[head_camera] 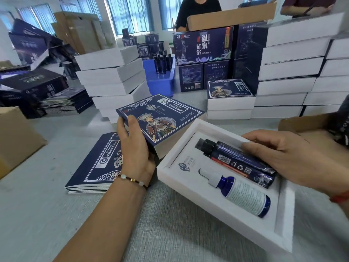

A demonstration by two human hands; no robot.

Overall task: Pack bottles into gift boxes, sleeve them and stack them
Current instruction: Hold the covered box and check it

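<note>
Left hand [136, 148] grips the blue lid [160, 120] at its near-left corner, tilted above the table [56, 214]. Right hand [294, 157], fingers curled, holds the dark bottle [236, 159] in the open white box [188, 201]; dropper bottle [243, 195] lies beside it, nearer.

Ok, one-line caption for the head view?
Right hand seats a dark bottle in the open box above a dropper bottle; left hand holds the lid.

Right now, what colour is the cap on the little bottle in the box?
White, on a blue bottle; the head view shows it.
</note>
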